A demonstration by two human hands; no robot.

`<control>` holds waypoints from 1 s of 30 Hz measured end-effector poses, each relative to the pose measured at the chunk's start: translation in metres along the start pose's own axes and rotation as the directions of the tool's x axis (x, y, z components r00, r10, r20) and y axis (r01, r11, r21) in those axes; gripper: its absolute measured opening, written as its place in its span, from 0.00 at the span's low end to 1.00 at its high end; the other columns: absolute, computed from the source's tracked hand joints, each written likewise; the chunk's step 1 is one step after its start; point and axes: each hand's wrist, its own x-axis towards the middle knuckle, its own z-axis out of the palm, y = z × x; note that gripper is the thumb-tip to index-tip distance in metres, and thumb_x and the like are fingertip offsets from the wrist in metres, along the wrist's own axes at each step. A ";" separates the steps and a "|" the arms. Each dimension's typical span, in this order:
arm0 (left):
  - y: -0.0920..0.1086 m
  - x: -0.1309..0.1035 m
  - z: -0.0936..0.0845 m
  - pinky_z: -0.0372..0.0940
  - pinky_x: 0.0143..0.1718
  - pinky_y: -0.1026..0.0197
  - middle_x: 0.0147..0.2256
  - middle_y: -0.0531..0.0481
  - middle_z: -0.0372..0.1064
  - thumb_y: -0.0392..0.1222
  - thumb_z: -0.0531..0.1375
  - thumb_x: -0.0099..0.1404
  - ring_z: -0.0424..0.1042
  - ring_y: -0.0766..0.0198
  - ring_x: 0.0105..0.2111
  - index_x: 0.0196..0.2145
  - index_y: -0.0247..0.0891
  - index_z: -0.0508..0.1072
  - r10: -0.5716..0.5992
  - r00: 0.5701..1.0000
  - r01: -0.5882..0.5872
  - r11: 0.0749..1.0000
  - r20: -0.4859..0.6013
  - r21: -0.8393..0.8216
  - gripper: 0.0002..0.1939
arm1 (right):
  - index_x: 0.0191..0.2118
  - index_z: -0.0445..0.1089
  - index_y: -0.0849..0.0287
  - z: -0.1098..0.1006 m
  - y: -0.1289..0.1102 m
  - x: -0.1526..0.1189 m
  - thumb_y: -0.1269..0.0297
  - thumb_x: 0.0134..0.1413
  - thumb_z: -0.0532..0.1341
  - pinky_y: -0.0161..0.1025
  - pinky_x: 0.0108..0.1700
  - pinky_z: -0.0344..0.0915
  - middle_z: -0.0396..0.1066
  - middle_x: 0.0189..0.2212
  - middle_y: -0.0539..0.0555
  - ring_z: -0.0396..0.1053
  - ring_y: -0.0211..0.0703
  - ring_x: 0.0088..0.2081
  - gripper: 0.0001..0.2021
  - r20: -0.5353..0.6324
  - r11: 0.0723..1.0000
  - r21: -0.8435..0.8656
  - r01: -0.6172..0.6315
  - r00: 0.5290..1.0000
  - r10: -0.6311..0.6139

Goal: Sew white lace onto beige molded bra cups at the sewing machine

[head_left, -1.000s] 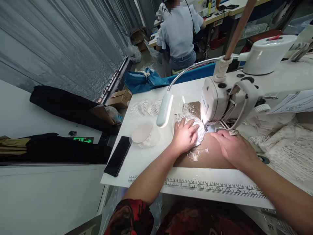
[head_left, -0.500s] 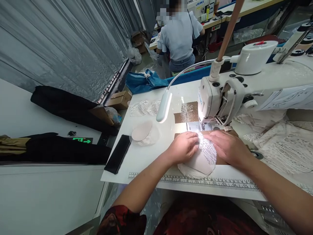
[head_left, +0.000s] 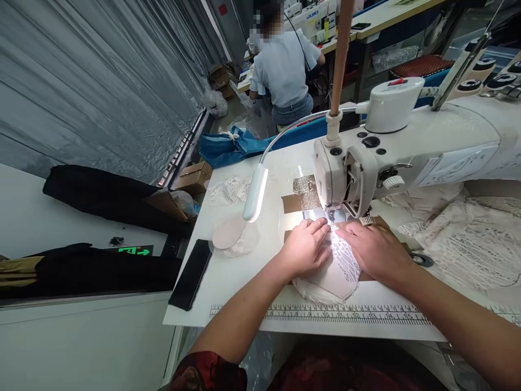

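Note:
A white lace bra cup (head_left: 344,258) with a smooth pale pad lies under the needle area of the sewing machine (head_left: 331,174). My left hand (head_left: 307,247) holds down its left side, fingers together and tips close to the presser foot. On the other side my right hand (head_left: 372,247) grips the lace edge, its fingertips near the needle and thumb partly hidden. The lamp light brightens the lace between the fingertips. Brown tape (head_left: 301,203) is stuck to the bed behind my left hand.
A lamp (head_left: 255,193) on a bent neck hangs over the table. At left lie a round pad (head_left: 230,232), lace pieces (head_left: 223,191) and a black phone-like slab (head_left: 190,274). Lace fabric (head_left: 476,244) is heaped at right. A ruler strip (head_left: 358,315) marks the front edge. A co-worker (head_left: 283,68) sits beyond.
My view has shifted and turned slightly. The left fingers now reach straighter toward the presser foot, and the right hand lies flatter beside it. Both stay on the bra cup.

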 end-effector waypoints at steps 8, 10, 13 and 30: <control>-0.014 0.012 -0.008 0.62 0.57 0.48 0.64 0.37 0.57 0.44 0.54 0.66 0.63 0.48 0.55 0.61 0.26 0.63 0.084 0.990 -0.088 0.996 0.109 0.034 0.30 | 0.42 0.77 0.59 0.002 -0.004 0.003 0.77 0.55 0.53 0.42 0.31 0.51 0.76 0.33 0.54 0.61 0.40 0.24 0.17 -0.132 1.000 -0.007 -0.020 0.991 0.019; -0.020 0.014 -0.009 0.61 0.58 0.48 0.64 0.36 0.57 0.43 0.55 0.65 0.62 0.48 0.57 0.62 0.25 0.62 0.122 0.986 -0.128 0.991 0.115 0.041 0.30 | 0.42 0.77 0.59 0.002 -0.004 0.003 0.77 0.54 0.54 0.42 0.30 0.50 0.76 0.32 0.54 0.61 0.40 0.24 0.17 -0.149 1.000 -0.015 -0.011 0.989 0.008; -0.028 0.013 -0.011 0.61 0.59 0.47 0.64 0.35 0.56 0.41 0.55 0.64 0.60 0.47 0.60 0.62 0.26 0.63 0.172 0.979 -0.177 0.983 0.109 0.038 0.30 | 0.43 0.77 0.59 0.002 -0.002 0.002 0.76 0.56 0.54 0.41 0.29 0.51 0.75 0.30 0.53 0.62 0.40 0.25 0.16 -0.161 0.999 0.007 0.036 0.986 -0.034; -0.002 -0.009 0.010 0.58 0.33 0.58 0.30 0.47 0.68 0.39 0.51 0.68 0.64 0.61 0.31 0.29 0.36 0.69 0.045 0.988 -0.050 0.998 -0.148 -0.027 0.11 | 0.42 0.75 0.61 0.000 0.010 -0.003 0.74 0.60 0.53 0.39 0.35 0.62 0.76 0.35 0.56 0.70 0.42 0.34 0.13 -0.235 0.965 0.215 0.153 0.967 -0.101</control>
